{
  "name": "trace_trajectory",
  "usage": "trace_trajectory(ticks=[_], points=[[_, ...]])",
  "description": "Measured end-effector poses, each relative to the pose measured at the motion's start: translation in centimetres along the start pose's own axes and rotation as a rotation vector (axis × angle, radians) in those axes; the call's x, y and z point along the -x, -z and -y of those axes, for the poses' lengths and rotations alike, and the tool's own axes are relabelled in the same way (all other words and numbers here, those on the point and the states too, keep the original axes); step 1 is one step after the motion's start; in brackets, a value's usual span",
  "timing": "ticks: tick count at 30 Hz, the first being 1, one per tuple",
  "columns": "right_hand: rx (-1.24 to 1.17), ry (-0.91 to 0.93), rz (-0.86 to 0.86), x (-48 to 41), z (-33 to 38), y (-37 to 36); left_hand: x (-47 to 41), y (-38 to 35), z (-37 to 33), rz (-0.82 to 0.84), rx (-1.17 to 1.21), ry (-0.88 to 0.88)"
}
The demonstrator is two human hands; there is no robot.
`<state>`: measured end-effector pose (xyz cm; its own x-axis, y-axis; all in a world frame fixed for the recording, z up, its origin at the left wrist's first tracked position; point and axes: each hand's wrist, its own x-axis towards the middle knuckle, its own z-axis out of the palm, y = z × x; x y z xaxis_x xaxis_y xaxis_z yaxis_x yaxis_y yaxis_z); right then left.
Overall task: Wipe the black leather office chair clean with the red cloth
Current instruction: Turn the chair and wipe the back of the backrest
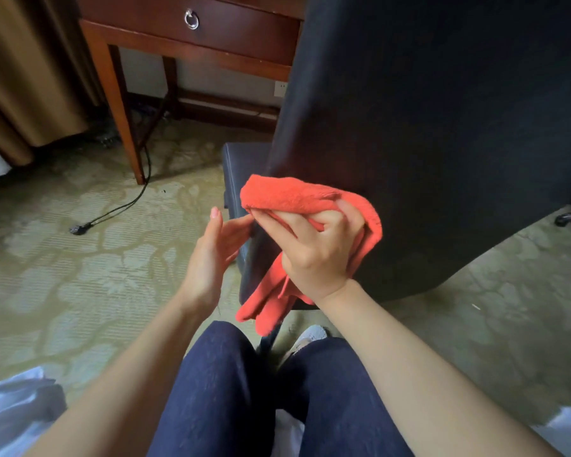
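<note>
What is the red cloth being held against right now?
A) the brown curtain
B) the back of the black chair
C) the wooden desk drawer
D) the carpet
B: the right hand grips the red cloth against the lower back of the black chair.

Desk (192, 44) left behind chair (426, 127); cable (119, 209) on carpet (63, 258).

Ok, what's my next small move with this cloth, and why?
Probably sweep the red cloth rightward across the chair back: your right hand grips it at the back's left edge, left hand open beside it, and most of the surface lies rightward.
</note>
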<state>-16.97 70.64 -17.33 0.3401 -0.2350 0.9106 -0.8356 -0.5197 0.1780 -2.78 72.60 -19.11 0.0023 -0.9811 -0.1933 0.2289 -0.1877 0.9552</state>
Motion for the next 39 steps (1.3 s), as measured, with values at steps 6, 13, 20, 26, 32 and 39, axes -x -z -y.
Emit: trace_trajectory(ticks=[6, 13, 20, 26, 32, 39], points=[[0.074, -0.013, 0.191, 4.4, 1.3, -1.6, 0.2, 0.2, -0.5, 0.058, -0.018, -0.063], [0.045, 0.072, 0.509, 8.0, 1.7, -2.0, 0.2, 0.0, -0.2, -0.046, -0.159, -0.174], [0.24, 0.557, 1.177, 11.6, -4.6, 1.9, 3.2, -4.1, 1.0, -0.149, -0.243, -0.181], [0.272, 0.419, 1.052, 10.4, -12.4, 7.9, 4.9, -8.0, 1.0, -0.139, -0.345, -0.18], [0.239, 0.276, 0.635, 4.8, -15.7, 12.4, 6.0, -11.6, 1.2, -0.082, -0.339, -0.252], [0.222, 0.292, 0.145, -1.4, -14.2, 11.0, 4.9, -11.9, 1.9, -0.021, -0.462, -0.283]])
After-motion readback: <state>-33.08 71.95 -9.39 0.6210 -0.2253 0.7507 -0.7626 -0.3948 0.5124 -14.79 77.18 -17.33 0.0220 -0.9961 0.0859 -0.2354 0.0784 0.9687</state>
